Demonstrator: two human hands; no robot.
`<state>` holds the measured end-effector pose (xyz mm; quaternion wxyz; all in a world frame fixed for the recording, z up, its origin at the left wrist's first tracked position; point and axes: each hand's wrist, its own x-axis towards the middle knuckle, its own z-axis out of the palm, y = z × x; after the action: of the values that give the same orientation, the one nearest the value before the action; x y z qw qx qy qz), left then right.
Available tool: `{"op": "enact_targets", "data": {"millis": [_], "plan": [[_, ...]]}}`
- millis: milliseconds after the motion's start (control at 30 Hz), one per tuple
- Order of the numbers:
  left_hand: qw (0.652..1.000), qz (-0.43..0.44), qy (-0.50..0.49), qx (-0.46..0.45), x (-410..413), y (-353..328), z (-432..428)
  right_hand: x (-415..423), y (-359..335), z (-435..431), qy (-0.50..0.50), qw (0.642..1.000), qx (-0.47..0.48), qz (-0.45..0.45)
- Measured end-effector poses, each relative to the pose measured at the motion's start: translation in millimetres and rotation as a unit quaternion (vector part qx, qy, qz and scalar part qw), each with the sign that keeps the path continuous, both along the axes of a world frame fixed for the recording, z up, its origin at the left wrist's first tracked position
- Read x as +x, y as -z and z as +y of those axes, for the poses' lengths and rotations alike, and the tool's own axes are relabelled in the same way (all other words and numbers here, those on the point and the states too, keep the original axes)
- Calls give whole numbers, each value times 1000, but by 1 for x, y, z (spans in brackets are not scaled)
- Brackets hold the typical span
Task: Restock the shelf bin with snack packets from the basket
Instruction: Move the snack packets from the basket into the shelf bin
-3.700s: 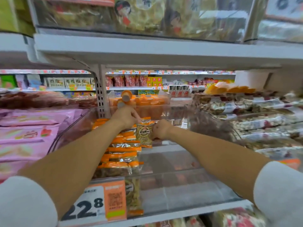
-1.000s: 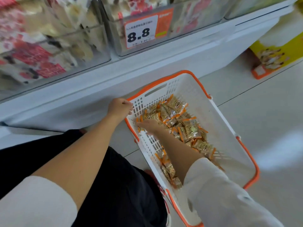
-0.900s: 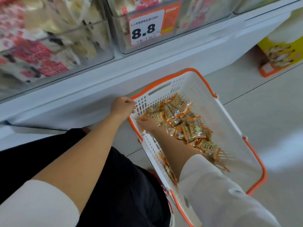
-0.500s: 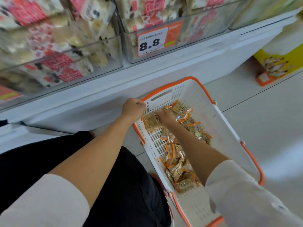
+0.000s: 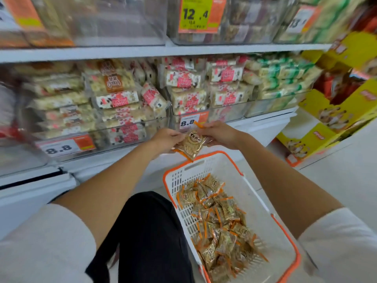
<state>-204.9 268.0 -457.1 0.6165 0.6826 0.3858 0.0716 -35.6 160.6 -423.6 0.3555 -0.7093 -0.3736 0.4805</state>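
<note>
A white basket with an orange rim (image 5: 285, 225) stands on the floor below me, holding several gold snack packets with orange ends (image 5: 220, 217). Above its far edge, both hands hold one such snack packet (image 5: 191, 144) between them. My left hand (image 5: 166, 137) pinches its left side and my right hand (image 5: 218, 134) pinches its upper right corner. The packet hangs in front of the lowest shelf's price tag. The bin with matching packets is out of view.
Clear shelf bins (image 5: 130, 123) full of white and red wrapped snacks sit just behind my hands, with 8.8 price tags (image 5: 61, 147). Higher bins carry a 12.4 tag (image 5: 195, 15). Yellow display cartons (image 5: 330, 117) stand at the right. My black-clad leg (image 5: 151, 237) is left of the basket.
My right hand lifted a packet out of the basket. My left hand let go of the basket rim and took the packet's other side. The view has tilted upward to the shelves.
</note>
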Motion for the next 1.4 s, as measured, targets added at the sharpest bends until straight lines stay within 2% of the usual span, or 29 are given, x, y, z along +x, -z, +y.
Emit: {"op": "enact_targets", "data": {"millis": [100,300,433,567,700,900,1100,1233,1400], "plan": [[998,-64,-17,-15,-12,-44,7,-14,-51,6,-25,996,23,-76],[992,-120,-39,14,-34,-121,21,-43,-126,26,-35,987,91,-130],[987,-139,-58,58,-49,-162,31,-58,-165,40,-38,984,130,-114],[981,-170,-74,58,-63,-200,43,-64,-192,52,-51,982,146,-107],[976,-165,-80,119,-67,-237,64,-69,-211,65,-25,975,176,-137],[966,-157,-80,191,-73,-289,100,-68,-238,102,-28,970,232,-60],[952,-171,-115,225,-81,-329,153,-72,-264,170,-3,954,297,-51],[948,-150,-134,248,-82,-337,203,-76,-272,229,15,948,309,-80],[942,-107,-147,283,-71,-328,269,-72,-272,307,0,945,259,-200]]}}
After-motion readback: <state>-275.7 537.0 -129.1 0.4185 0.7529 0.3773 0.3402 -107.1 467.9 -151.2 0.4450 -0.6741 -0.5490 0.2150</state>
